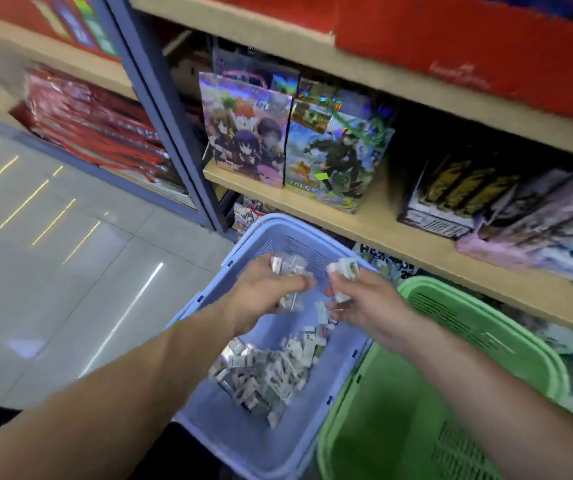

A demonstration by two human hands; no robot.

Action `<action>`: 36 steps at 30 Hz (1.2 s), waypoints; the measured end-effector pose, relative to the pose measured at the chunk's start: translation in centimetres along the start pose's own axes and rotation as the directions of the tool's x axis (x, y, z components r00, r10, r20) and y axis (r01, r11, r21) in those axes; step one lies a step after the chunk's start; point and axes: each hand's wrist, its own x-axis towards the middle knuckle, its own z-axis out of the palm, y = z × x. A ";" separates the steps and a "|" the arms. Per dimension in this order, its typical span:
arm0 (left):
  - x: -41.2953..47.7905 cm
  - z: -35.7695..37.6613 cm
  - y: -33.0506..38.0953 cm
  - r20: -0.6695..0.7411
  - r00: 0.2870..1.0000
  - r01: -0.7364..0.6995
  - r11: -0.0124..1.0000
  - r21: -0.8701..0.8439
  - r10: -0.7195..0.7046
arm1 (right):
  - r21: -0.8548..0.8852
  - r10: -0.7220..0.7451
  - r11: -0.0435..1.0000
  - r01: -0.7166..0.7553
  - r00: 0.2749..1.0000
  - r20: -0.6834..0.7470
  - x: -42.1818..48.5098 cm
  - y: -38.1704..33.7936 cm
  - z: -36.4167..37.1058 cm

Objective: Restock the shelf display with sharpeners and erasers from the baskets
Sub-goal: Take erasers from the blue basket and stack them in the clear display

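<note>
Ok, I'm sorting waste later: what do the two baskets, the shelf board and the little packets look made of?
The blue basket and green basket look like moulded plastic: smooth, slightly glossy, with slotted walls. The shelf board is light wood or wood-look laminate, matte; blur hides any grain. The packets are probably wrapped in clear shiny film; their contents are unclear.

You are getting open room above the blue basket (243, 441), small packets (271, 372) heaping in its bottom; the shelf edge (399, 244) is running just past it, boxes (330, 161) crowding that shelf, the green basket (479, 327) flanking your right
</note>
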 end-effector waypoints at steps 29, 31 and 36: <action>-7.0 12.0 6.3 0.097 0.979 -0.151 0.958 -0.243 0.179 | 0.094 -0.317 0.934 0.346 0.919 -0.232 -13.1 -3.4 -4.6; -6.7 11.8 6.3 0.085 0.984 -0.133 0.958 -0.252 0.159 | 0.103 -0.317 0.932 0.349 0.917 -0.242 -12.7 -3.1 -4.6; -6.3 11.4 6.4 0.089 0.986 -0.116 0.968 -0.222 0.138 | 0.119 -0.319 0.927 0.356 0.914 -0.249 -12.0 -2.9 -4.4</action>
